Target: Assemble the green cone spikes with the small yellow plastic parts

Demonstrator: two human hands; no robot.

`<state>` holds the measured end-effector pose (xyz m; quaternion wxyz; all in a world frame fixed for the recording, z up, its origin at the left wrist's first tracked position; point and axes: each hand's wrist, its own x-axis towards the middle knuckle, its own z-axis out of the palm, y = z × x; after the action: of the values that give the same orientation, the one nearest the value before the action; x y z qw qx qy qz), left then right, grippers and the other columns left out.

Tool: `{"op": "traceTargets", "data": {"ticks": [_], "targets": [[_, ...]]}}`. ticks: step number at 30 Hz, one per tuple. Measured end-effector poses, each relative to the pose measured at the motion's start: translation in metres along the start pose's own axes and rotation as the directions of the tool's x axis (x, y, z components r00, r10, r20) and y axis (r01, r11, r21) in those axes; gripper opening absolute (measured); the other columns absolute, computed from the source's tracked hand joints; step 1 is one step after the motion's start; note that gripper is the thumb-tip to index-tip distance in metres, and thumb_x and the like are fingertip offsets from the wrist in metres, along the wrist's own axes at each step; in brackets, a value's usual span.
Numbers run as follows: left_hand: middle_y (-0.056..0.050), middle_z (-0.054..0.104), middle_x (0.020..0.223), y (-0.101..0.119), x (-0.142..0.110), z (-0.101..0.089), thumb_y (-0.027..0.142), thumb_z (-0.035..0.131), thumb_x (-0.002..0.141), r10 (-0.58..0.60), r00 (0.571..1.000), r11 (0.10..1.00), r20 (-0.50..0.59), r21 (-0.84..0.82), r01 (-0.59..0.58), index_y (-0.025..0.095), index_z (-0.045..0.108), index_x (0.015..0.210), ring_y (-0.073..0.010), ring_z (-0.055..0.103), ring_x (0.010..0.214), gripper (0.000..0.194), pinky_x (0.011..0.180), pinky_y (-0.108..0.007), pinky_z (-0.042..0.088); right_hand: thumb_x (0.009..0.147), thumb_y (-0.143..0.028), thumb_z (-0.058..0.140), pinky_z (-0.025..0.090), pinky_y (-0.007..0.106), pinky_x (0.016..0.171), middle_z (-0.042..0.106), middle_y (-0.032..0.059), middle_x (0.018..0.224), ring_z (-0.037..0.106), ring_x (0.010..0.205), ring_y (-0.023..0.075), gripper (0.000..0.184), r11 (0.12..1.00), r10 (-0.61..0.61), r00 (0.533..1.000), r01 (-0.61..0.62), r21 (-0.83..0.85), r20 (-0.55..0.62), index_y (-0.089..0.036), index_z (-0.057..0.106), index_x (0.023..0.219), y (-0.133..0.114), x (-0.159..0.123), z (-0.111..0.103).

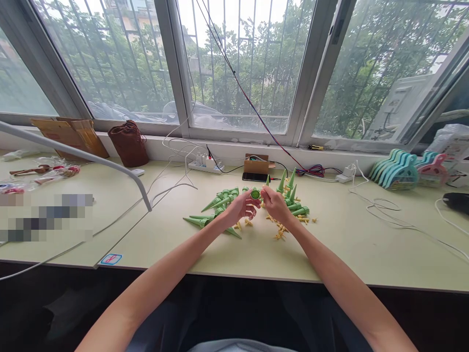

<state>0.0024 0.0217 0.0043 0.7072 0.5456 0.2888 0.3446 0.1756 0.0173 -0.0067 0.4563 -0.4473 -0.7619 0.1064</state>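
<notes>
My left hand [243,207] is closed around a green plastic plant watering spike [255,194], its round end turned toward me. My right hand [275,203] is at the spike's right side, fingers pinched together; what is between them is too small to make out. Several green spikes [216,201] lie in a heap to the left of my hands, points mostly leftward. On the right, more green spikes [292,182] stand upright or lie on their sides. Small yellow valve pieces [280,231] are scattered on the table under and beside my hands.
The pale table [366,244] runs along a window. Behind my hands are a phone [255,177], a cardboard box [256,166] and a power strip [205,166]. Teal hangers [395,168] stand right. A brown pouch [128,143] and a white curved tube [91,155] are left.
</notes>
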Motion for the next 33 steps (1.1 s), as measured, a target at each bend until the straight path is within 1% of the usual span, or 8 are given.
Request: {"op": "traceTargets", "data": {"ticks": [5,10,13,17,19,22,26,33], "targets": [[-0.010,0.064,0.091,0.001,-0.001,0.003,0.062,0.054,0.081,0.023,1.000,0.999,-0.002,0.030,-0.022,0.015,0.057,0.095,-0.0109,0.053,0.055,0.049,0.047,-0.024,0.040,0.099,-0.044,0.028,0.028,0.025,0.053,0.048,-0.0024,0.061,0.036,0.051,0.0113,0.035,0.999,0.031,1.000,-0.032,-0.012,-0.001,-0.022,0.035,0.073,-0.002,0.000,-0.002],[-0.010,0.063,0.095,0.003,-0.004,0.007,0.057,0.058,0.081,0.061,0.998,0.996,-0.001,0.062,-0.060,0.016,0.051,0.095,-0.0095,0.053,0.055,0.044,0.047,-0.023,0.040,0.099,-0.044,0.029,0.028,0.026,0.053,0.049,-0.0023,0.061,0.036,0.050,0.0114,0.035,0.999,0.032,0.999,-0.032,-0.013,-0.014,-0.022,0.033,0.072,-0.003,0.000,-0.002],[-0.006,0.059,0.090,0.005,-0.005,0.008,0.056,0.062,0.079,0.091,0.996,0.991,0.000,0.099,-0.091,0.018,0.047,0.090,-0.0088,0.054,0.055,0.042,0.046,-0.022,0.039,0.099,-0.043,0.029,0.027,0.026,0.053,0.047,-0.0027,0.060,0.035,0.050,0.0113,0.034,0.999,0.034,0.999,-0.034,-0.012,-0.015,-0.022,0.033,0.072,-0.002,0.001,-0.002],[0.002,0.047,0.077,0.004,-0.005,0.008,0.054,0.068,0.075,0.129,0.991,0.982,-0.019,0.142,-0.125,0.019,0.041,0.083,-0.0080,0.055,0.054,0.044,0.044,-0.020,0.037,0.099,-0.043,0.029,0.026,0.026,0.052,0.043,-0.0037,0.058,0.032,0.050,0.0114,0.034,0.999,0.037,0.999,-0.037,-0.014,-0.007,-0.022,0.032,0.071,-0.001,0.000,-0.001],[0.004,0.043,0.073,0.004,-0.005,0.008,0.053,0.069,0.074,0.153,0.988,0.976,-0.029,0.161,-0.146,0.020,0.040,0.081,-0.0080,0.054,0.054,0.045,0.044,-0.020,0.037,0.099,-0.043,0.029,0.025,0.026,0.052,0.041,-0.0042,0.057,0.031,0.050,0.0116,0.034,0.999,0.039,0.999,-0.039,-0.012,-0.004,-0.022,0.032,0.071,-0.001,0.000,-0.002],[0.004,0.044,0.072,0.004,-0.006,0.009,0.053,0.071,0.073,0.187,0.982,0.964,-0.035,0.196,-0.177,0.019,0.041,0.081,-0.0078,0.054,0.054,0.046,0.045,-0.021,0.038,0.099,-0.043,0.030,0.025,0.026,0.052,0.041,-0.0042,0.057,0.031,0.049,0.0115,0.034,0.999,0.043,0.999,-0.043,-0.007,0.000,-0.022,0.033,0.071,-0.001,0.000,-0.002],[0.002,0.049,0.075,0.006,-0.007,0.011,0.050,0.073,0.072,0.218,0.974,0.942,-0.056,0.274,-0.195,0.018,0.048,0.084,-0.0068,0.053,0.051,0.043,0.045,-0.022,0.039,0.099,-0.042,0.030,0.025,0.027,0.053,0.042,-0.0040,0.057,0.031,0.050,0.0118,0.034,0.999,0.047,0.999,-0.047,-0.003,0.009,-0.022,0.032,0.071,-0.001,0.000,-0.003],[-0.003,0.057,0.091,0.003,-0.007,0.010,0.050,0.069,0.075,0.307,0.948,0.862,-0.080,0.445,-0.242,0.016,0.055,0.091,-0.0051,0.053,0.052,0.040,0.043,-0.020,0.040,0.099,-0.042,0.031,0.024,0.026,0.052,0.040,-0.0040,0.056,0.030,0.051,0.0118,0.034,0.998,0.054,0.998,-0.054,-0.014,0.016,-0.022,0.032,0.071,0.000,0.000,-0.003]]}}
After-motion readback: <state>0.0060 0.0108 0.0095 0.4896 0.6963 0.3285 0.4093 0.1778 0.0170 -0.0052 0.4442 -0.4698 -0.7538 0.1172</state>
